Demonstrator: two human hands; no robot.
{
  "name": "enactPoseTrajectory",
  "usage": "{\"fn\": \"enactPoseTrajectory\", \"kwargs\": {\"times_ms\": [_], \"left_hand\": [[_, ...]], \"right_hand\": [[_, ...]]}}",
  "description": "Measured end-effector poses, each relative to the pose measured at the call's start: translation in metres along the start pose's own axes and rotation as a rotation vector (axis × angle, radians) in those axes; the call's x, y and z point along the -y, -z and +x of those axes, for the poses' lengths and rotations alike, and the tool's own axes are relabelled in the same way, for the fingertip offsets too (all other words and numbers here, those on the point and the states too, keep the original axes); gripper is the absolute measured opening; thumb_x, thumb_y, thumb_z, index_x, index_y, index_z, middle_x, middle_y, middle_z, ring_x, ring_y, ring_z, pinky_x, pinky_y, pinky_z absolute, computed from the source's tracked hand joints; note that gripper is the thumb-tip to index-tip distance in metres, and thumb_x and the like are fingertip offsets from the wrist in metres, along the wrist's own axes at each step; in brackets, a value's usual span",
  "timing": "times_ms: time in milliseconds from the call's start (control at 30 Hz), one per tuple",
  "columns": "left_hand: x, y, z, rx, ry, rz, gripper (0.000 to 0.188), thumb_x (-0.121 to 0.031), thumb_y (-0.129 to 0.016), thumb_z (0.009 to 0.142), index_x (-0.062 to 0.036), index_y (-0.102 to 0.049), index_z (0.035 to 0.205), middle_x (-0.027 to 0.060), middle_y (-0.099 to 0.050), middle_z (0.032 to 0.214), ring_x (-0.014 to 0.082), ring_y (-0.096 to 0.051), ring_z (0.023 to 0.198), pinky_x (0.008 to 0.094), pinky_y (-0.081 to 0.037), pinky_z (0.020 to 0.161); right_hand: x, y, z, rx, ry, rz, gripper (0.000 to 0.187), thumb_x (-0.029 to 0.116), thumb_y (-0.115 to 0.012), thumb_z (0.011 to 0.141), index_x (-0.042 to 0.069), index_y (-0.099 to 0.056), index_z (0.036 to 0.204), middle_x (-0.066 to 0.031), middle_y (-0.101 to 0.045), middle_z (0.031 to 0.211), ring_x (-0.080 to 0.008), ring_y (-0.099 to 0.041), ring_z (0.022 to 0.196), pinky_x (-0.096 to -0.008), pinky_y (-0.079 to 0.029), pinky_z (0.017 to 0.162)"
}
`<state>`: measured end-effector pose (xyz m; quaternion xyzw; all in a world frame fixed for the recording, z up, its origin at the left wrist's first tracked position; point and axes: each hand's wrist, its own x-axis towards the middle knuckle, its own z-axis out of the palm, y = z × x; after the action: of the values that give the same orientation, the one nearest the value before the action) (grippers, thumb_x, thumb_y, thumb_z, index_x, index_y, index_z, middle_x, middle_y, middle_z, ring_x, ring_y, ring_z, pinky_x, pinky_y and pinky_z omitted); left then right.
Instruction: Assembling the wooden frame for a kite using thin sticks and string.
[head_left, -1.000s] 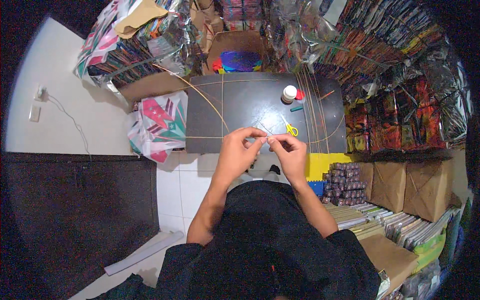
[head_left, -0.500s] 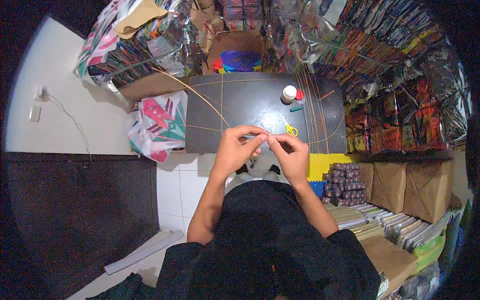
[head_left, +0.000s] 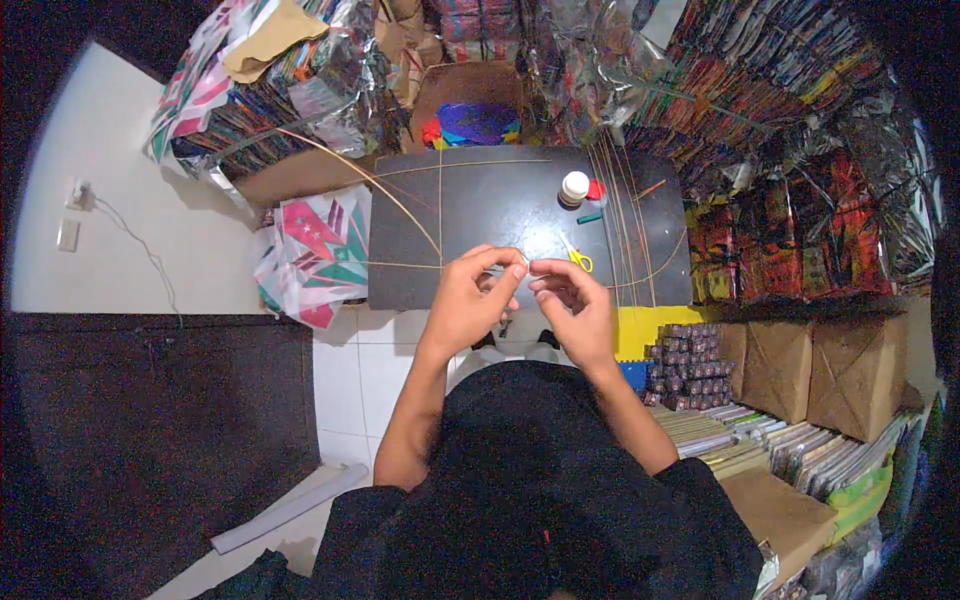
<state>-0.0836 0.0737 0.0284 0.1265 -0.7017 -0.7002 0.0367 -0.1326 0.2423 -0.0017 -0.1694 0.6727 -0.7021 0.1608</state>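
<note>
Above the near edge of the dark table [head_left: 495, 195], my left hand [head_left: 462, 300] pinches a thin bamboo stick [head_left: 405, 208], which arcs away to the far left. Close against its fingertips is my right hand [head_left: 580, 312], with curled fingers and the index fingertip at the pinch. Whatever is in the right fingers is too fine to make out. Other thin sticks cross left of my hands, and one curved stick [head_left: 665, 268] runs out on the right. Yellow-handled scissors [head_left: 579, 260] lie just beyond my right hand.
A white-capped bottle [head_left: 574, 187], a red object [head_left: 597, 189], a small green piece [head_left: 590, 217] and several straight sticks [head_left: 622, 225] are on the table. Patterned sheets [head_left: 315, 250] hang at its left. Wrapped stacks [head_left: 750, 80] crowd the back, with brown boxes [head_left: 855, 375] at the right.
My right thumb and index finger have parted from their pinch, and the right fingertips have moved slightly left. My left hand keeps its pinch. The view has shifted a little.
</note>
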Motion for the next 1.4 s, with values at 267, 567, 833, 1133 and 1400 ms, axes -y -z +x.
{"fn": "enactPoseTrajectory", "kwargs": {"times_ms": [267,567,833,1133,1400], "left_hand": [[-0.001,0.003,0.001,0.003,0.047,-0.05,0.019,-0.014,-0.066,0.096,0.0041,-0.068,0.103,0.0076,-0.061,0.105,0.0106,-0.066,0.068,0.0224,-0.053,0.053],[-0.001,0.007,0.001,-0.006,0.048,-0.04,0.02,-0.016,-0.066,0.096,0.0031,-0.068,0.103,0.0069,-0.061,0.105,0.0102,-0.066,0.068,0.0223,-0.052,0.053],[0.0,0.011,0.0,-0.043,0.075,-0.046,0.02,-0.017,-0.067,0.096,0.0029,-0.068,0.101,0.0059,-0.061,0.104,0.0086,-0.064,0.067,0.0214,-0.051,0.052],[0.001,0.013,-0.003,-0.047,0.072,-0.058,0.02,-0.017,-0.068,0.096,0.003,-0.068,0.1,0.0063,-0.061,0.104,0.0083,-0.065,0.067,0.0206,-0.049,0.051],[-0.002,0.014,-0.008,-0.038,0.045,-0.048,0.02,-0.018,-0.068,0.096,0.002,-0.067,0.1,0.0041,-0.061,0.097,0.007,-0.064,0.066,0.0202,-0.048,0.052]], "right_hand": [[0.01,-0.004,0.007,-0.008,-0.053,0.133,0.028,0.004,-0.06,0.095,-0.001,-0.061,0.122,-0.01,-0.068,0.111,-0.0153,-0.066,0.097,-0.0302,-0.053,0.088],[0.007,-0.002,0.013,-0.092,-0.089,0.155,0.024,0.004,-0.064,0.094,-0.001,-0.062,0.117,-0.003,-0.062,0.096,-0.0101,-0.06,0.086,-0.0257,-0.051,0.08],[0.004,-0.006,0.01,-0.055,-0.06,0.34,0.024,-0.001,-0.068,0.09,0.002,-0.058,0.112,-0.0021,-0.057,0.098,-0.0096,-0.059,0.087,-0.0248,-0.05,0.08],[0.009,-0.006,0.005,-0.014,-0.07,0.118,0.011,0.011,-0.067,0.096,0.002,-0.063,0.101,-0.0013,-0.063,0.083,-0.0082,-0.06,0.074,-0.0229,-0.048,0.068],[0.007,-0.008,0.001,-0.008,-0.098,0.111,0.023,0.022,-0.064,0.1,0.001,-0.063,0.092,0.0015,-0.059,0.072,-0.0057,-0.059,0.066,-0.0218,-0.045,0.059]]}}
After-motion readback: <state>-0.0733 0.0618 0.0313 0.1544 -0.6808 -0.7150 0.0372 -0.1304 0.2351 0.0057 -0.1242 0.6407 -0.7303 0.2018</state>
